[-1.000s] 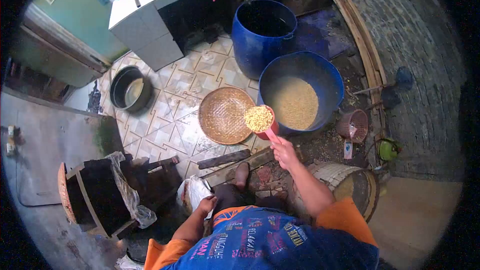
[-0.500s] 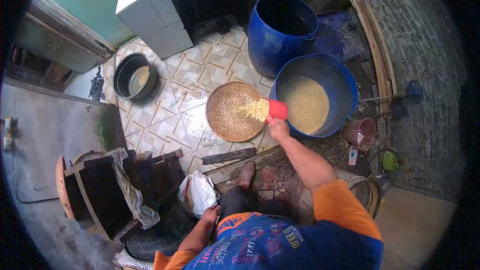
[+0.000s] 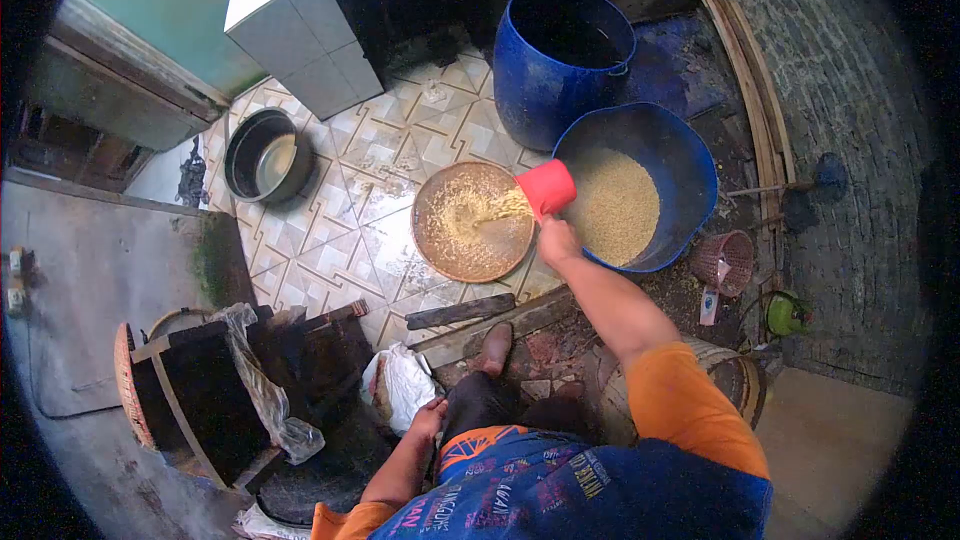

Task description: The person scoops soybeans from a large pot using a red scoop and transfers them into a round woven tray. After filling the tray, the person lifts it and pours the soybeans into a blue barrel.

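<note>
My right hand (image 3: 558, 242) grips a red scoop (image 3: 548, 187) by its handle. The scoop is tipped to the left, and pale yellow grains (image 3: 508, 206) pour from it into a round woven tray (image 3: 425, 248) on the tiled floor. Grains lie scattered over the tray's middle. Right of the scoop, a wide blue tub (image 3: 690, 180) holds more of the same grains (image 3: 618, 210). Low in the view, my left hand (image 3: 429, 419) is beside a white sack (image 3: 405, 387), its fingers curled; what they hold, if anything, cannot be made out.
A tall blue barrel (image 3: 535, 90) stands behind the tub. A dark basin (image 3: 240, 155) sits on the floor at left. Wooden pieces (image 3: 460, 311) lie before my foot. A pink basket (image 3: 722, 265) and a green gas cylinder (image 3: 785, 314) are at right.
The scoop has tipped further and its grains have mostly run out into the woven tray, where more grains are now spread. My left hand has moved slightly up and right.
</note>
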